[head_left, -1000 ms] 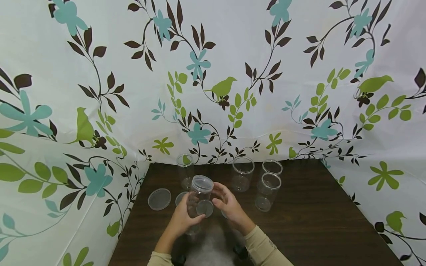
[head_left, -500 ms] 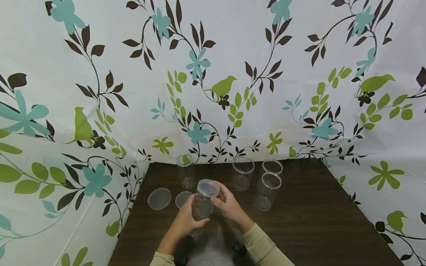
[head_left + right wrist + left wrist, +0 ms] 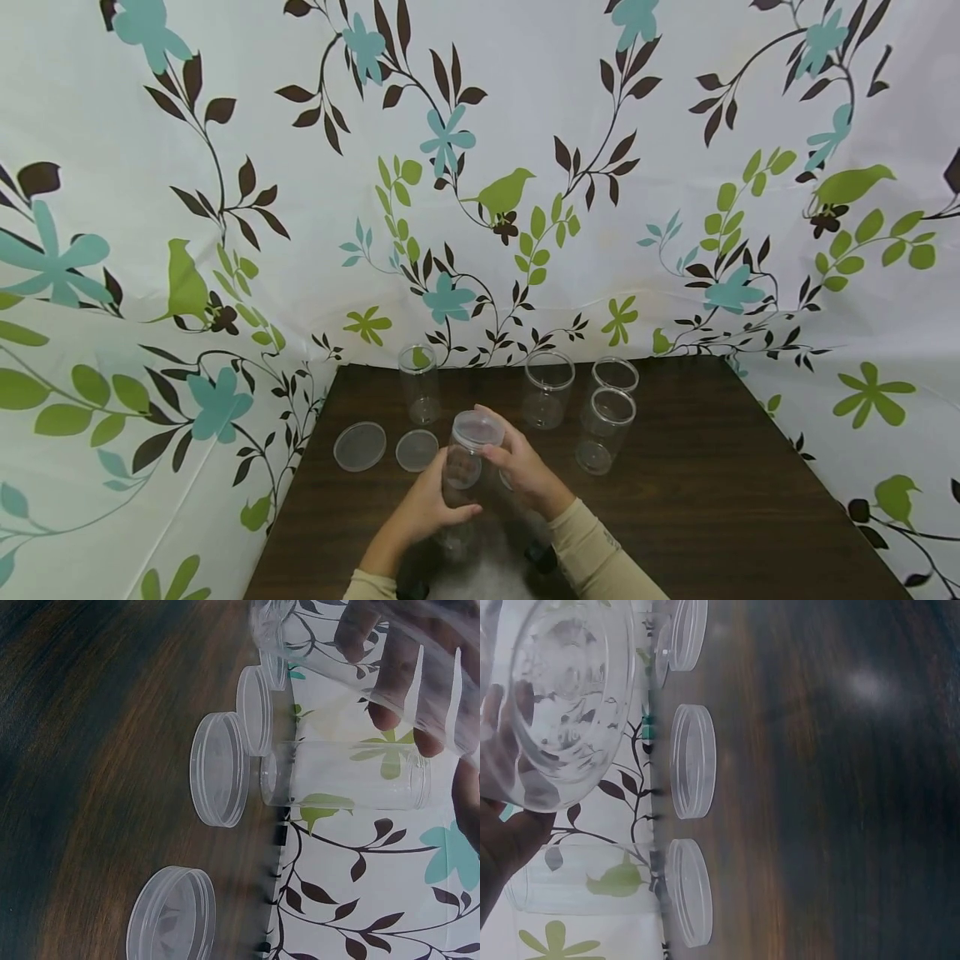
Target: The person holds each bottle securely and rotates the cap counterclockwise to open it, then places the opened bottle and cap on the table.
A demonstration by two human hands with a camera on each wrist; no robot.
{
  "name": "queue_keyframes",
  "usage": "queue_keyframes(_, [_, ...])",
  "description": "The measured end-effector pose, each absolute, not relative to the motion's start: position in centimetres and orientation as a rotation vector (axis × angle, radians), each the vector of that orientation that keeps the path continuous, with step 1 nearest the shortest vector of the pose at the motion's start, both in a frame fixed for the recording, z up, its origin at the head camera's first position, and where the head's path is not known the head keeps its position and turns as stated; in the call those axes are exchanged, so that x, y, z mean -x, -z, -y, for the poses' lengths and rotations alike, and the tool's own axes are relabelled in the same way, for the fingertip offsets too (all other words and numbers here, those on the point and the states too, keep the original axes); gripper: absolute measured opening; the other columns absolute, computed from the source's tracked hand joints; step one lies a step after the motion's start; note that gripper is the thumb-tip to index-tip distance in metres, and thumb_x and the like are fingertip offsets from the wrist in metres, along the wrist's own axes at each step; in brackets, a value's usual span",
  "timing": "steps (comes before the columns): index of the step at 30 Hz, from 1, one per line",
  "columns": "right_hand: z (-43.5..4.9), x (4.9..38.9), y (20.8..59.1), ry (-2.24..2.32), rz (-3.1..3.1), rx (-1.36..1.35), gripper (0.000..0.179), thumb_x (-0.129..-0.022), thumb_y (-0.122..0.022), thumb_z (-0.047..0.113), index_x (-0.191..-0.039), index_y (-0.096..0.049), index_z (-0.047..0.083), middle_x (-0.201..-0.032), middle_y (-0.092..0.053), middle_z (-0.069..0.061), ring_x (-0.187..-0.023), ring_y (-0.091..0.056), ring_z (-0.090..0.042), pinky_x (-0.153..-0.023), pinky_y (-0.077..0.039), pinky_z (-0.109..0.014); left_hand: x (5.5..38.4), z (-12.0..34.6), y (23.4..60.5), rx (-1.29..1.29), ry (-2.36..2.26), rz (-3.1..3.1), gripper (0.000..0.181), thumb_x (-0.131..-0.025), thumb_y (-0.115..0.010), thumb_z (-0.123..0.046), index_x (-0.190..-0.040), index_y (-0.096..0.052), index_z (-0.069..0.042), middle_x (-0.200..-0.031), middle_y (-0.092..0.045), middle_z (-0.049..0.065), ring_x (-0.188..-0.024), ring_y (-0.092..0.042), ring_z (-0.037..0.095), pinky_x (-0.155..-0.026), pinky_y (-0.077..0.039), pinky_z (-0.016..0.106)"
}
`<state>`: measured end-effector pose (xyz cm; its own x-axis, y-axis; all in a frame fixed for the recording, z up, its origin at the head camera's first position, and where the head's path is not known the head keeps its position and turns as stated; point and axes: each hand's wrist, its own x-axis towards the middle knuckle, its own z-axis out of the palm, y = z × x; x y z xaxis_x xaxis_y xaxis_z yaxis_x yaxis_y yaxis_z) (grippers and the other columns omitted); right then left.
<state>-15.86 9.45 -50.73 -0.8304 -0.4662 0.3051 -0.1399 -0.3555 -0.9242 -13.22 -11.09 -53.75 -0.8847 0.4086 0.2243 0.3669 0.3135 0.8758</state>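
A clear plastic jar (image 3: 462, 472) is held up over the dark table between both hands. On its mouth sits a clear lid (image 3: 478, 428). My left hand (image 3: 429, 505) grips the jar's body from the left, thumb across the near side. From the right, my right hand (image 3: 527, 477) holds the lid at its edge, thumb in front and fingers behind. The left wrist view shows the jar's round base (image 3: 570, 682) raised above the table. Loose lids lie beyond the hands, including a large one (image 3: 360, 447) and a smaller one (image 3: 417, 451).
Open clear jars stand along the back: one at left (image 3: 420, 387), one at centre (image 3: 547, 396), and a pair at right, the nearer jar (image 3: 604, 433) overlapping the farther (image 3: 615, 375). Another lid (image 3: 506, 480) is mostly hidden behind the right hand. A patterned curtain (image 3: 525, 317) rises behind.
The jar and both hands have shifted a little right and toward the body. The smaller lid on the table, partly covered before, now shows fully.
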Motion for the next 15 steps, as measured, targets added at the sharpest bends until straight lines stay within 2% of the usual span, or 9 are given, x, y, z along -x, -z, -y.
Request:
queue_keyframes(4, [-9.58, 15.75, 50.55, 2.279, -1.606, 0.766, 0.088, -0.103, -0.058, 0.031, -0.157, -0.003, -0.01, -0.146, -0.043, -0.023, -0.125, -0.052, -0.011, -0.106, -0.041, -0.026, 13.26, 11.12, 53.72, -0.764, -1.732, -2.405, 0.077, -0.077, -0.09, -0.018, -0.138, -0.045, -0.001, -0.125, -0.062, 0.012, -0.113, -0.062, 0.034, -0.099, -0.05, 0.049])
queue_keyframes(8, [-9.55, 15.52, 50.31, 2.286, -1.592, 0.736, 0.091, -0.104, -0.056, 0.033, -0.158, 0.006, -0.006, -0.154, -0.027, -0.037, -0.131, -0.048, -0.012, -0.109, -0.038, -0.028, 13.35, 11.29, 53.82, -0.747, -1.797, -2.359, 0.076, -0.079, -0.088, -0.015, -0.138, -0.043, -0.001, -0.125, -0.062, 0.017, -0.111, -0.063, 0.041, -0.094, -0.052, 0.051])
queue_keyframes(11, [-9.44, 15.41, 50.2, 2.305, -1.642, 0.715, 0.085, -0.105, -0.053, 0.028, -0.158, 0.003, -0.007, -0.158, -0.018, -0.038, -0.135, -0.044, -0.014, -0.111, -0.037, -0.032, 13.51, 11.54, 53.92, -0.676, -1.803, -2.427, 0.077, -0.079, -0.089, -0.016, -0.139, -0.043, -0.001, -0.124, -0.063, 0.019, -0.109, -0.064, 0.04, -0.091, -0.054, 0.048])
queue_keyframes(15, [-9.33, 15.2, 50.17, 2.313, -1.768, 0.683, 0.071, -0.106, -0.051, 0.019, -0.156, -0.009, -0.011, -0.157, -0.021, -0.037, -0.134, -0.043, -0.013, -0.108, -0.041, -0.032, 13.76, 11.82, 53.83, -0.557, -1.792, -2.56, 0.08, -0.077, -0.09, -0.017, -0.14, -0.044, -0.002, -0.123, -0.064, 0.021, -0.109, -0.065, 0.042, -0.093, -0.053, 0.052])
